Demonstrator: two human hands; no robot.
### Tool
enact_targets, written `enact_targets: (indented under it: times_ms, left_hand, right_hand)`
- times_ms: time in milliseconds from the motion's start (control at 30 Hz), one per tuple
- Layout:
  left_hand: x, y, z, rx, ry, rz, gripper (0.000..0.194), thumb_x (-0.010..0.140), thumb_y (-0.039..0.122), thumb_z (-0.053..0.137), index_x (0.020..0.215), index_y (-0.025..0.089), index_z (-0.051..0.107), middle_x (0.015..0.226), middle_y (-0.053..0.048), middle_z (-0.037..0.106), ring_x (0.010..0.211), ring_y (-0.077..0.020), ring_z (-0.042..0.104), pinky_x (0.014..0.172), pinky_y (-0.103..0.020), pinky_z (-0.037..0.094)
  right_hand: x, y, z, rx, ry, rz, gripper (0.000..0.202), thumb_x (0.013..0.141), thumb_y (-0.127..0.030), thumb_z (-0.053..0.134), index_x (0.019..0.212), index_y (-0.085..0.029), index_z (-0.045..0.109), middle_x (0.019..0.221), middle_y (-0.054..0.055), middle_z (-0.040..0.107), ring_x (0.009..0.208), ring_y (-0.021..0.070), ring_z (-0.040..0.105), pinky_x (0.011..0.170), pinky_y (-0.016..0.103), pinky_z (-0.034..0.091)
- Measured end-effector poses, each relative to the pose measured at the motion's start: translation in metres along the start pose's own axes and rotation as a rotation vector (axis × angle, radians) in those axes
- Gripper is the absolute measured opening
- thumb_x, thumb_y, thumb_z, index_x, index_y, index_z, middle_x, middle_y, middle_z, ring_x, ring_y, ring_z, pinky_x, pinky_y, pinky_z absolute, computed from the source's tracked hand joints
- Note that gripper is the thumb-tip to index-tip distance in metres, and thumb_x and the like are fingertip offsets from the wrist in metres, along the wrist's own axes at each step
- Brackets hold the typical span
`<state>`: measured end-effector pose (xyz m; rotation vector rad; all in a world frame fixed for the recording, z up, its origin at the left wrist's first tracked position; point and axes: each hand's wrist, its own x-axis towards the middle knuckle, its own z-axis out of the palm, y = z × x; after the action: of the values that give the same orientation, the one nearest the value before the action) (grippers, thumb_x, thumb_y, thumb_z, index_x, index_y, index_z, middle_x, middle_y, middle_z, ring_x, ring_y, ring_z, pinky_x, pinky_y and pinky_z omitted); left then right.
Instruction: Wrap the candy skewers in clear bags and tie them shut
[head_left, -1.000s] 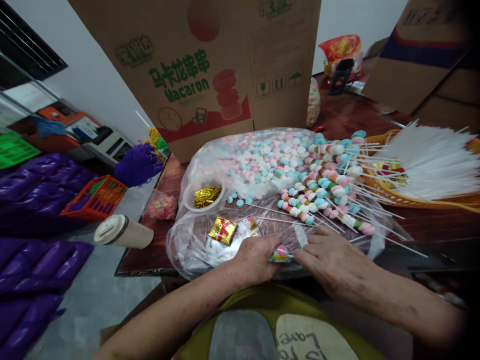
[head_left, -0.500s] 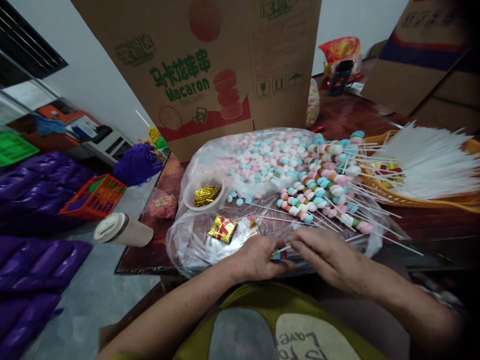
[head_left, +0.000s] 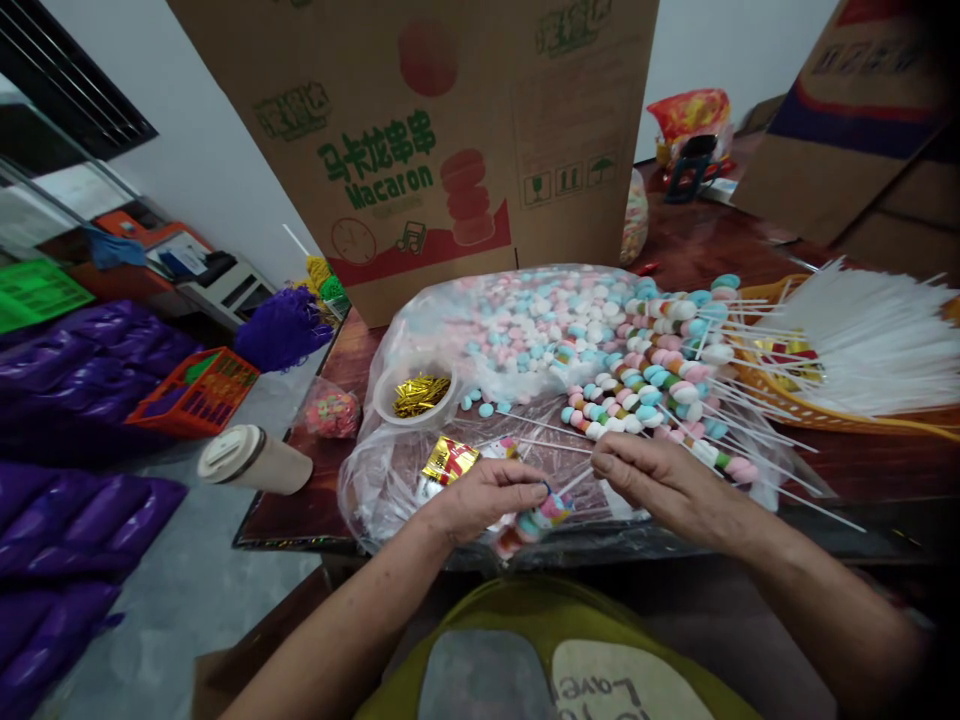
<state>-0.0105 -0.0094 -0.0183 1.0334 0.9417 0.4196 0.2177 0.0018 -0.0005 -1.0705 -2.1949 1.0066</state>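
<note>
The left hand (head_left: 480,495) is pinching a candy stick (head_left: 541,512) over the worktop (head_left: 862,450) edge, the right hand (head_left: 660,480) is gripping its stick end, many finished sticks (head_left: 652,385) are lying behind, and loose candies (head_left: 525,320) are waiting.

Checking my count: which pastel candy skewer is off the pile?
The candy skewer gripped between left hand and right hand; the others lie on clear plastic.

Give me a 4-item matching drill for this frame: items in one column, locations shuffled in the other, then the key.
Items:
1. candy skewer
2. gold twist ties
3. white sticks
4. lidded cup

Places:
A. lying on its side at the table's left edge
B. in the orange basket, far right
C. between left hand and right hand
D. in a small round tub

Pairs: 1-C, 2-D, 3-B, 4-A
</note>
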Motion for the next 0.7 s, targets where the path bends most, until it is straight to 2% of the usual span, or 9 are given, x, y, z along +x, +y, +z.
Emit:
enact_targets:
  times_ms: [133,267,333,433,500,567,633,700]
  left_hand:
    - [0.007,-0.011,0.008,0.042,0.174,0.083,0.032,0.067,0.044,0.066,0.071,0.012,0.066,0.053,0.000,0.058,0.038,-0.0057,0.043,0.040,-0.018,0.033]
    - [0.010,-0.017,0.014,0.150,0.256,0.307,0.029,0.071,0.040,0.064,0.063,0.012,0.067,0.060,-0.003,0.063,0.059,-0.0115,0.055,0.062,-0.022,0.043]
    - [0.012,-0.020,0.016,0.111,0.299,0.315,0.029,0.070,0.040,0.064,0.064,0.012,0.067,0.060,-0.003,0.063,0.061,-0.0126,0.056,0.066,-0.024,0.043]
    - [0.013,-0.021,0.014,-0.013,0.370,0.268,0.031,0.068,0.042,0.066,0.062,0.012,0.065,0.057,-0.001,0.060,0.052,-0.0092,0.050,0.057,-0.021,0.041]
    - [0.015,-0.019,0.013,-0.120,0.434,0.254,0.031,0.067,0.043,0.067,0.063,0.012,0.064,0.056,0.000,0.058,0.046,-0.0063,0.045,0.050,-0.019,0.037]
    - [0.016,-0.016,0.012,-0.202,0.499,0.279,0.030,0.066,0.043,0.068,0.069,0.013,0.066,0.063,0.000,0.060,0.049,-0.0063,0.047,0.050,-0.019,0.038]
    - [0.018,-0.015,0.014,-0.175,0.538,0.358,0.028,0.064,0.041,0.071,0.071,0.014,0.068,0.081,-0.004,0.064,0.068,-0.0103,0.056,0.061,-0.020,0.043]
    - [0.017,-0.015,0.016,-0.135,0.569,0.415,0.030,0.064,0.042,0.071,0.076,0.014,0.069,0.095,-0.006,0.063,0.084,-0.0139,0.057,0.072,-0.021,0.045]
  right_hand:
    - [0.002,-0.004,0.013,-0.129,-0.054,-0.060,0.035,0.093,-0.038,0.029,0.067,-0.019,0.041,0.063,-0.001,0.047,0.058,0.0107,0.042,0.055,0.023,0.031]
    - [0.006,-0.004,0.037,-0.284,-0.092,-0.097,0.029,0.092,-0.030,0.030,0.074,-0.019,0.049,0.064,0.000,0.052,0.056,0.0116,0.044,0.054,0.025,0.030]
    - [0.009,-0.001,0.043,-0.297,-0.086,-0.091,0.029,0.092,-0.029,0.030,0.074,-0.018,0.051,0.064,0.001,0.052,0.056,0.0123,0.044,0.055,0.026,0.030]
    - [0.012,0.010,0.042,-0.064,-0.049,-0.041,0.031,0.092,-0.034,0.030,0.084,-0.017,0.054,0.068,0.002,0.053,0.060,0.0129,0.047,0.057,0.026,0.035]
    - [0.012,0.018,0.040,0.184,0.086,0.043,0.033,0.091,-0.040,0.033,0.107,-0.018,0.051,0.074,0.002,0.055,0.059,0.0119,0.047,0.054,0.025,0.037]
    - [0.011,0.021,0.045,0.371,0.188,0.123,0.047,0.085,-0.045,0.045,0.124,-0.019,0.040,0.077,0.001,0.054,0.057,0.0113,0.047,0.051,0.023,0.038]
    - [0.011,0.019,0.057,0.475,0.183,0.143,0.050,0.078,-0.046,0.056,0.118,-0.019,0.046,0.074,-0.001,0.053,0.058,0.0114,0.048,0.051,0.023,0.040]
    - [0.013,0.012,0.071,0.545,0.177,0.167,0.035,0.075,-0.048,0.058,0.092,-0.017,0.056,0.065,-0.002,0.051,0.055,0.0109,0.047,0.050,0.023,0.040]
